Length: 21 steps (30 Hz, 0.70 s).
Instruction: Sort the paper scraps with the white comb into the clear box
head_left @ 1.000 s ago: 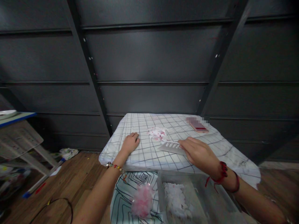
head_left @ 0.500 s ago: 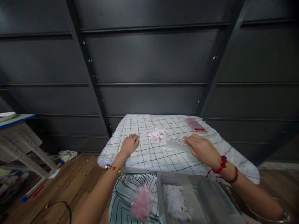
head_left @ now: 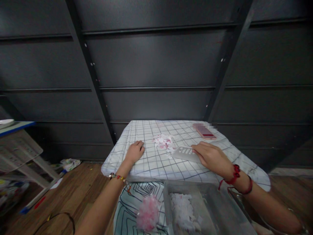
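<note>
In the head view, a white slotted scraper [head_left: 186,155] is gripped along its upper right side by my right hand [head_left: 212,157]. Its blade leans over the cloth, with its left end at the near right edge of a pile of white and pink paper scraps [head_left: 163,141]. My left hand [head_left: 135,152] lies palm down on the checked cloth, left of the pile, fingers extended and holding nothing. Below the table's near edge, a clear plastic bin [head_left: 210,199] contains more white shreds [head_left: 182,209]. A pink and white fluffy bundle [head_left: 148,213] sits left of the bin.
A pink phone [head_left: 206,132] lies at the back right of the cloth-covered table [head_left: 144,130]. Dark panelled wall [head_left: 156,65] rises behind. To the left stands a blue-edged desk [head_left: 19,140], with a black cable [head_left: 66,213] on the wooden floor.
The scraper's angle has changed slightly, with its lower edge a little nearer to me. My left hand stays in place on the cloth, and the pile looks the same.
</note>
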Available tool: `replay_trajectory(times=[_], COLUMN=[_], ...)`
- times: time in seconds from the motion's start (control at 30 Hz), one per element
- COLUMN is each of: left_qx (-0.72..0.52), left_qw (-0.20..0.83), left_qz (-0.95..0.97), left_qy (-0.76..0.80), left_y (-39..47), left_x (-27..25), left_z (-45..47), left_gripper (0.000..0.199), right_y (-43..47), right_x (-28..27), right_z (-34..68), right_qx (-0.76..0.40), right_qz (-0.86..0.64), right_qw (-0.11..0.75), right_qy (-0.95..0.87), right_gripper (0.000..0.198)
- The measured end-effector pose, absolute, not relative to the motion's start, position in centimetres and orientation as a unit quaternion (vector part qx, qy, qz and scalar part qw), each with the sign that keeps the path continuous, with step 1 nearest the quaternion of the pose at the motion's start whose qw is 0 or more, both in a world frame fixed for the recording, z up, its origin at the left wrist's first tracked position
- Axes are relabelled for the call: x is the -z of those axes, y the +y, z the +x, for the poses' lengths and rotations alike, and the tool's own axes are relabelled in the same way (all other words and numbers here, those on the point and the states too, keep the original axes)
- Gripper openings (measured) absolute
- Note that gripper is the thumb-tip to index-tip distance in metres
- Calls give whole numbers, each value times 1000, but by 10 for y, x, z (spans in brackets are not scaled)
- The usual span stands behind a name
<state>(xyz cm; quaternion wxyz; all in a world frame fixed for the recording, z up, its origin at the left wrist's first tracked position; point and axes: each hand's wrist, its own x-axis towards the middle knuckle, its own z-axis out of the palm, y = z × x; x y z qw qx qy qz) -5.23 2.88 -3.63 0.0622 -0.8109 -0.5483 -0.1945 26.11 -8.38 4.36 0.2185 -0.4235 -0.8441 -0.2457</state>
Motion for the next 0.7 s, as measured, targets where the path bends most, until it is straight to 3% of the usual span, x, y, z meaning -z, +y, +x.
replay_trajectory(times=[0.7], left_qx=[183], left_qw=[66], left_qz=[-808], left_qy=[-556], left_y=[29], left_x=[36], left_z=[-53], left_gripper=[30], right_y=[-64], right_x=[-42], right_z=[252], right_qx=[261], right_qz=[-435], right_qw=[198], right_qy=[-839], right_gripper=[20])
